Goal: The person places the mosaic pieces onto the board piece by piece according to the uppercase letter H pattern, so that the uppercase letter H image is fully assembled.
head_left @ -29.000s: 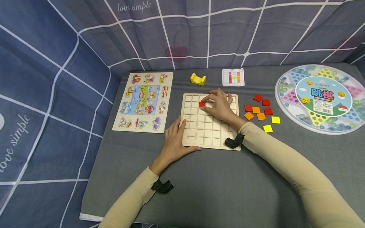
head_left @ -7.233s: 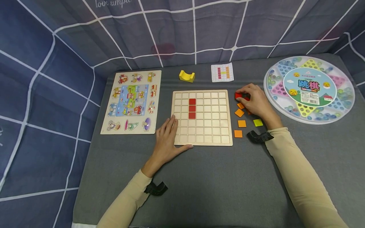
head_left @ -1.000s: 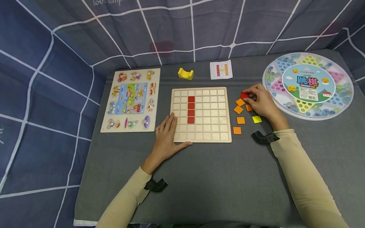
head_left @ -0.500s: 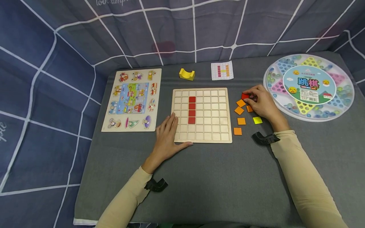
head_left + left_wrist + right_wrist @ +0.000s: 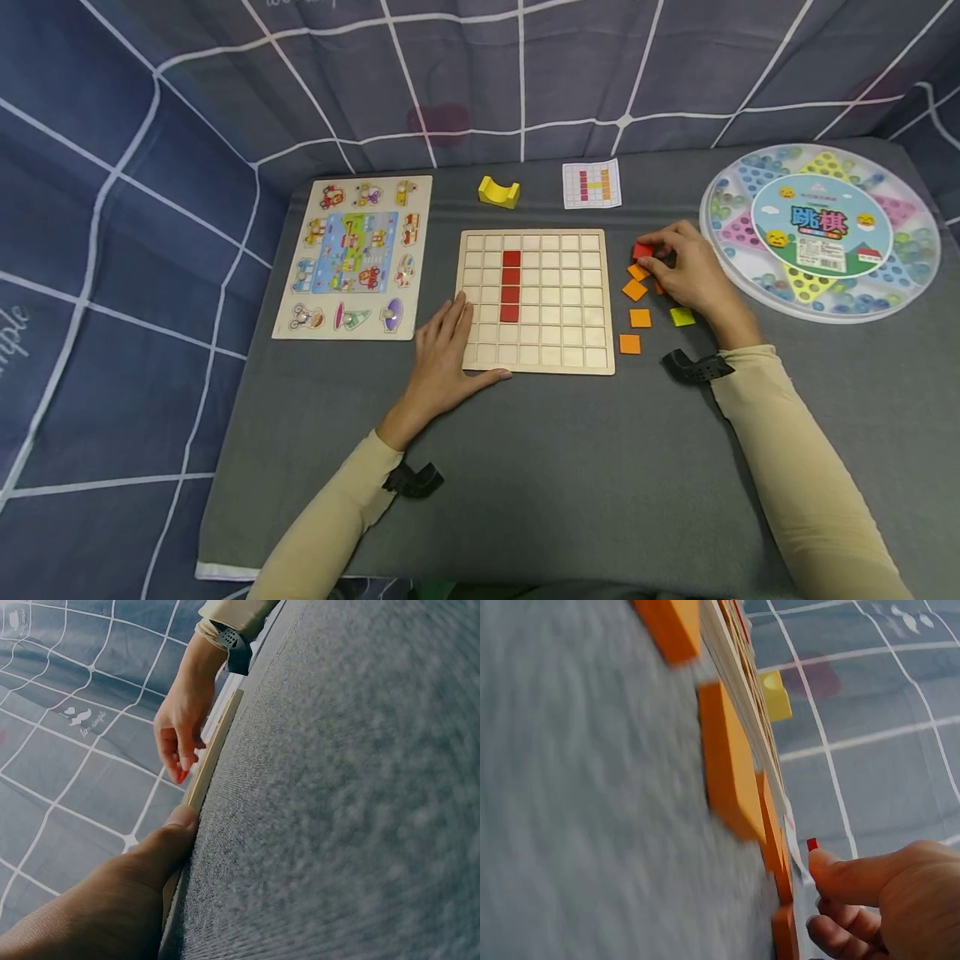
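Note:
A square wooden grid board (image 5: 562,333) lies mid-table, with a column of several red tiles (image 5: 510,286) set in its cells. My left hand (image 5: 442,354) rests at the board's lower left, fingertips on its left side and thumb along the front edge. In the left wrist view the thumb touches the board's side edge (image 5: 217,742). Right of the board, my right hand (image 5: 693,271) pinches a single red tile (image 5: 641,251) between thumb and fingers; its corner shows beyond the thumb in the right wrist view. Several orange tiles (image 5: 640,318) and a yellow-green tile (image 5: 682,317) lie beside that hand.
Behind the board lie a card with a coloured grid pattern (image 5: 592,184) and a yellow curved block (image 5: 498,192). A picture peg puzzle (image 5: 300,283) is at the left. A large round board game box (image 5: 821,233) stands at the right, close to the right hand.
Since the oldest frame, the red tiles on the board have grown from one to a column. Over the last second the right hand holds a red tile beside the orange ones; the left stays put.

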{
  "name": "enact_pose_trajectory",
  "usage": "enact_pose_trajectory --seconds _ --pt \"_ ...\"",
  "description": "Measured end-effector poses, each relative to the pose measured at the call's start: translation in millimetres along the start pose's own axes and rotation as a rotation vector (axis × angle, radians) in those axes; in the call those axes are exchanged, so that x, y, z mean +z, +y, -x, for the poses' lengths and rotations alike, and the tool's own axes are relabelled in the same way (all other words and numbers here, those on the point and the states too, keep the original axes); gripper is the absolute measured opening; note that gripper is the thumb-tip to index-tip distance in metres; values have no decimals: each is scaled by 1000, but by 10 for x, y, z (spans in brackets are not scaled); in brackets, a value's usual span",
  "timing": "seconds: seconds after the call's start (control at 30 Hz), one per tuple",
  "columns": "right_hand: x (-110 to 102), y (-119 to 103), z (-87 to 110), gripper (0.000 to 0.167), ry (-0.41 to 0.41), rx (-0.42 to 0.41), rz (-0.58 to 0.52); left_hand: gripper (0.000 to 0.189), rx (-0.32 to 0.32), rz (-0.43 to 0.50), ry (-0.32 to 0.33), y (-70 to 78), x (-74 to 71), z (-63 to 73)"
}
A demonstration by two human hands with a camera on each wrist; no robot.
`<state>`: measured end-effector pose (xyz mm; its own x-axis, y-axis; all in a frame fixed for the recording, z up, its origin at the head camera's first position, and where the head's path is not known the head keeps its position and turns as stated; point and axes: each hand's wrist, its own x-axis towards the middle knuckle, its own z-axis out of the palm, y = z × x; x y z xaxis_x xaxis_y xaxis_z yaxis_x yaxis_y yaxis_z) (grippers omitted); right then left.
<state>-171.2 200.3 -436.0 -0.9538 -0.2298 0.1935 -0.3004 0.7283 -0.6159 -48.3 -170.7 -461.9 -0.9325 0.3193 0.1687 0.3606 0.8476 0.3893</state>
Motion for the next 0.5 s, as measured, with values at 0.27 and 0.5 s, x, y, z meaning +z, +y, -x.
enact_pose_trajectory --seconds 0.27,0.5 --pt "226 -439 24 27 -40 -142 -28 113 -7 -4 -6 9 -14 -4" --pt "564 -892 123 21 -123 -334 -114 114 -6 -27 -10 15 -28 -16"
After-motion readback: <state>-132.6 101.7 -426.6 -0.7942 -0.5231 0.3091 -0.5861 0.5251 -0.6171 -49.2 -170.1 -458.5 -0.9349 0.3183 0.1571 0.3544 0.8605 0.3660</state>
